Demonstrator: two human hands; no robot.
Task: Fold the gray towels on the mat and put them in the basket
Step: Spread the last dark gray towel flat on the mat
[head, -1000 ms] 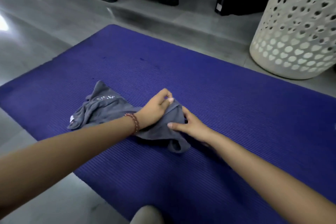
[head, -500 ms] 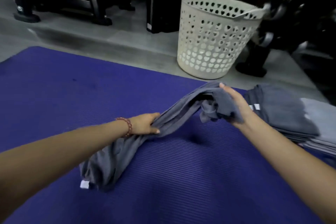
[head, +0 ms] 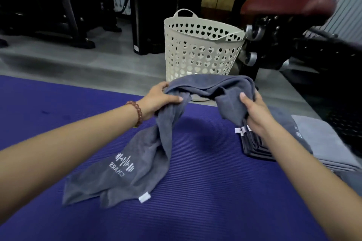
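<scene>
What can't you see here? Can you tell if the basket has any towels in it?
Head view only:
- Inside the basket: its own wall and the lifted gray towel hide the bottom, so I cannot tell if it holds towels.
- Folded stack: the right hand and forearm cover part of it, and the picture's right edge cuts it off, so I cannot count it.
- Mat: cut off by the left and bottom edges.

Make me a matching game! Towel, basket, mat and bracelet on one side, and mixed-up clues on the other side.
Things:
1. towel
2. basket
3. mat
4. bracelet

Clues:
A. round the left wrist
B. purple and ribbed
C. gripped by the left hand and the right hand
D. cream with heart-shaped holes

Pairs: 1-C, 2-D, 3-B, 4-A
</scene>
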